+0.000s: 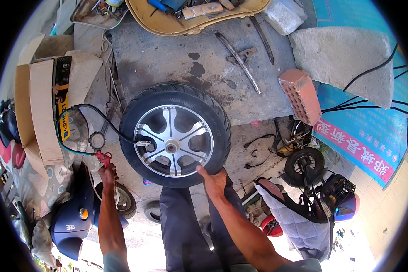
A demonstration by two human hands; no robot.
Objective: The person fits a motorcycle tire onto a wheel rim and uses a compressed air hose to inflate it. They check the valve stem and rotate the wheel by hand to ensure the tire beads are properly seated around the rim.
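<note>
A wheel with a black tyre [176,92] and a silver spoked rim [197,129] is in front of my legs. My right hand [214,181] grips its lower right edge, thumb on the sidewall near the rim; the other fingers are hidden behind the tyre. My left hand [108,174] is closed around a red tyre inflator gun [104,158], left of the wheel. A round pressure gauge [97,140] is next to the gun. The dark hose [87,105] loops up and over to a metal chuck [143,143] at the rim, left of the hub.
Beyond the wheel, tyre levers [240,65] lie on a grey slab [158,50]. A tan tool tub [167,29] is at the far edge. A red brick [299,95] and concrete block [344,59] stand right; a cardboard box [38,109] and scooter [75,222] are left.
</note>
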